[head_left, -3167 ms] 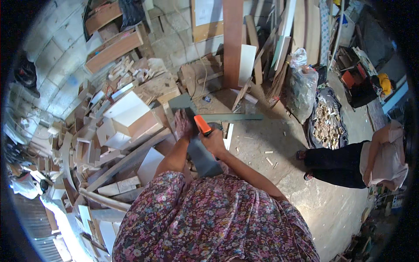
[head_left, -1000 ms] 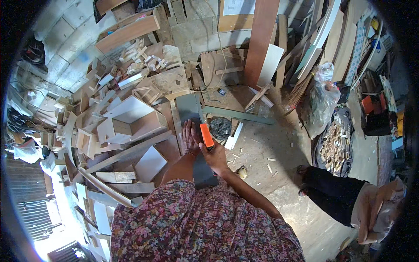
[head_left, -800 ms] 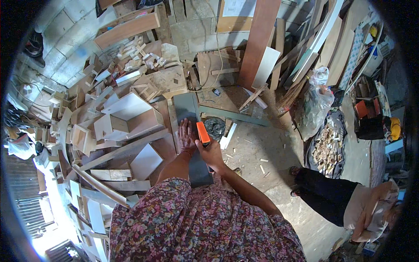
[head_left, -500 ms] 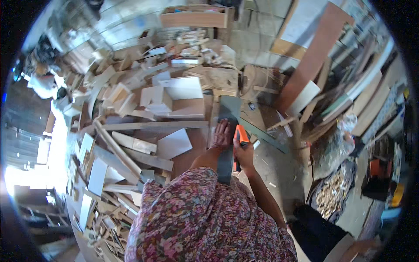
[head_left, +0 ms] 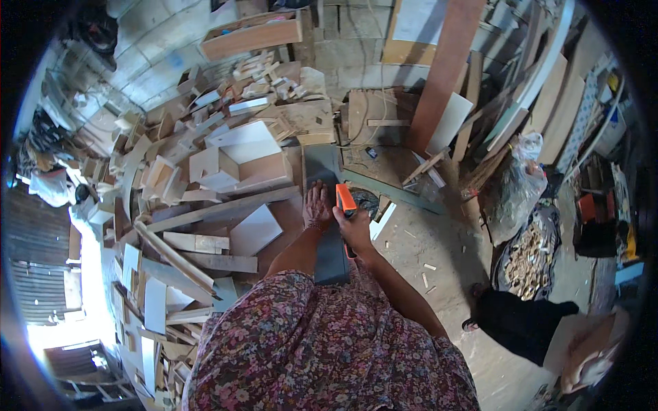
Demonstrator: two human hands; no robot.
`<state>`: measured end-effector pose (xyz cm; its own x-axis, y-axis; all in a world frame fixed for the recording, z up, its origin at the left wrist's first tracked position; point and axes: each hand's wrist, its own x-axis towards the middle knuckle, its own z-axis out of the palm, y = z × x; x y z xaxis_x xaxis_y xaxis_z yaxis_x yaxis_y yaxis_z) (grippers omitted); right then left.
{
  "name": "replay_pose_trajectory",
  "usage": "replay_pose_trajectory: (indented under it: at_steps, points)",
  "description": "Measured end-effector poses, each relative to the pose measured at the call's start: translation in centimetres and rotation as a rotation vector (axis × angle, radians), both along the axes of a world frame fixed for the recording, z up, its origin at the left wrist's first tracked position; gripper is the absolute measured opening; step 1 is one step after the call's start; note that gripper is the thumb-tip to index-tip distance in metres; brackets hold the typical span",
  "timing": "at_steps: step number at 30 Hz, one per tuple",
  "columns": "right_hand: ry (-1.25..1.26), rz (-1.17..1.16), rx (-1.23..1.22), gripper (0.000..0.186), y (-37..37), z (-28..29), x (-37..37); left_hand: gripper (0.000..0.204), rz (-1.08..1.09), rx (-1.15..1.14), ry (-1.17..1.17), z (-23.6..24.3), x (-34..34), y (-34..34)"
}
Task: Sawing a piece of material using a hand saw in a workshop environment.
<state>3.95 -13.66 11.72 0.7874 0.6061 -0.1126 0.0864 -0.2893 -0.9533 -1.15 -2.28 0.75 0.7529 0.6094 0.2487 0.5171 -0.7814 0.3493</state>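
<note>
Swung back rightward, right hand [head_left: 355, 229] grips orange-handled tool [head_left: 345, 198]; left hand [head_left: 317, 205] flat on grey board [head_left: 322, 168].

We see a block wall [head_left: 171, 61], a dusty concrete floor [head_left: 439, 274], a heap of wood offcuts [head_left: 199, 178] at left, boards [head_left: 445, 68] leaning at right, daylight glare at lower left.

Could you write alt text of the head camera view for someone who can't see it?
Seen from above, a person presses their left hand flat on a long grey board while their right hand grips an orange-handled tool at its edge. Piled wood offcuts lie to the left; another person crouches at lower right.
</note>
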Motion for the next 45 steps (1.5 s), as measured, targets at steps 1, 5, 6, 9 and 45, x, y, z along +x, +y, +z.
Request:
replay_pose_trajectory:
  at_steps: [1, 5, 6, 9, 45]
  points:
    - [-0.052, 0.014, -0.020, 0.030, -0.2, -0.7, 0.0, 0.048, 0.015, 0.037, 0.021, 0.2, 0.2, 0.1]
    - [0.047, 0.050, 0.007, 0.030, -1.7, -0.5, -1.7, 0.045, 0.036, 0.079, -0.013, -3.4, 0.3, 1.6]
    - [-0.132, 0.014, 0.050, 0.030, -2.1, -1.0, -1.9, 0.042, 0.021, 0.049, -0.100, -2.8, 0.3, 1.4]
    - [0.083, 0.109, -0.112, 0.034, -2.9, -1.0, -1.2, 0.043, 0.029, 0.143, -0.099, -3.0, 1.0, 1.8]
    - [-0.185, -0.059, -0.189, 0.031, -2.1, 3.7, -3.1, 0.045, -0.017, 0.026, -0.046, -1.0, 0.9, 1.4]
